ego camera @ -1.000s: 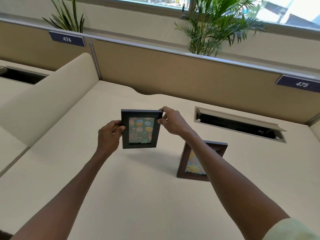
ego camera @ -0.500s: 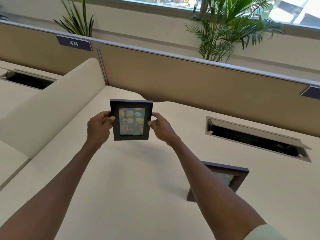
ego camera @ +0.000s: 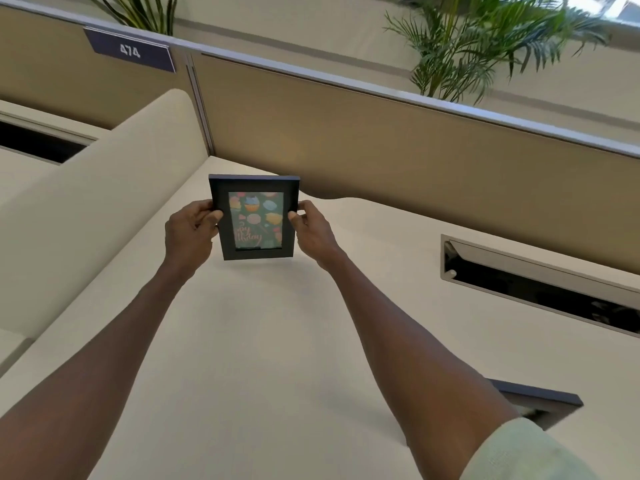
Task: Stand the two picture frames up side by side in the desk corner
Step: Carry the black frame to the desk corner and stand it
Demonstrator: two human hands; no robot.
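- Left hand (ego camera: 188, 233): thumb across the front of the left edge, other fingers curled behind; pinching the black frame (ego camera: 255, 216) at mid-height
- Right hand (ego camera: 311, 233): same grip mirrored on the right edge; thumb tip on the front face, fingers wrapped behind; both hands closed on the frame, neither spread
- Black frame: upright, long axis vertical, picture side facing the wearer; a colourful card with lettering inside; whether its bottom edge is just clear of the desk (ego camera: 277, 341) or touching it, cannot tell
- Key relation: the desk corner (ego camera: 212, 157), where the side divider (ego camera: 104, 188) meets the back partition (ego camera: 381, 133), lies ahead and slightly left of the fingers; the left hand is the nearer one to it; judged step: carry the frame forward and left, then set it down
- Any back stand is hidden from here; a likely risk is tipping once released
- Second frame (ego camera: 540, 403): near the right forearm, well apart from the corner, mostly hidden by the arm; not yet placed
- Cable slot (ego camera: 540, 282) open on the right; number sign (ego camera: 130, 50) and plant (ego camera: 478, 46) beyond the partition
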